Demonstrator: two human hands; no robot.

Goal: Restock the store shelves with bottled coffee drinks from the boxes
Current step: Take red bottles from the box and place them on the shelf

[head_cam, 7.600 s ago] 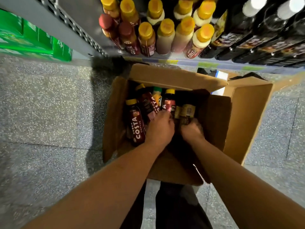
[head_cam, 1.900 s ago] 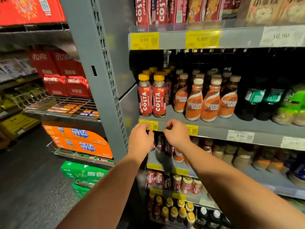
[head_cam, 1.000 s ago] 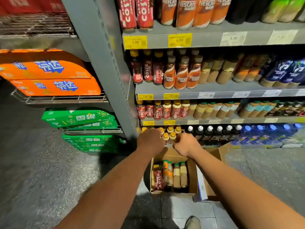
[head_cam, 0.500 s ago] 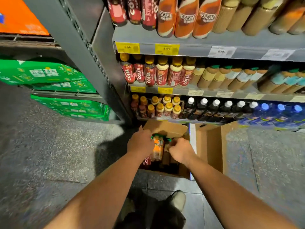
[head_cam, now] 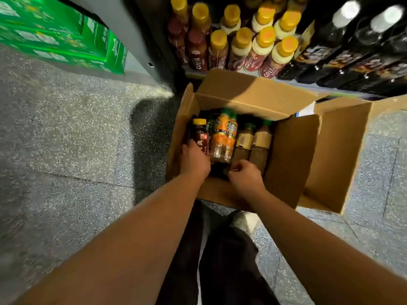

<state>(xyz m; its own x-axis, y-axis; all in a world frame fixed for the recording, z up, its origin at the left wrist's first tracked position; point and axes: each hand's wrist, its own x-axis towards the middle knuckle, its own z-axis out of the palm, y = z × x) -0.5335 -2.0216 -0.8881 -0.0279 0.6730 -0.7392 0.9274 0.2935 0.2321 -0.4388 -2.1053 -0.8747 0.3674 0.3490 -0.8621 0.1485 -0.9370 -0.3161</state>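
An open cardboard box [head_cam: 246,93] stands on the floor below the bottom shelf. Inside lie a dark red Costa bottle [head_cam: 199,134] with a yellow cap, orange Starbucks bottles [head_cam: 224,137] and two brown coffee bottles [head_cam: 253,143]. My left hand [head_cam: 195,160] is down in the box's left side and grips the lower part of the Costa bottle. Just short of the brown bottles' bases, my right hand [head_cam: 245,176] hovers with its fingers curled and nothing visible in them.
The bottom shelf holds yellow-capped Costa bottles [head_cam: 242,45] and dark white-capped bottles [head_cam: 352,45]. Green cartons [head_cam: 55,38] sit at the left past the grey shelf post. A second open box [head_cam: 343,150] adjoins on the right. My legs and a shoe are below the box.
My view dropped from the shelves to the box. Both hands came down from the upper shelf into the box, and my left hand closed round the Costa bottle.
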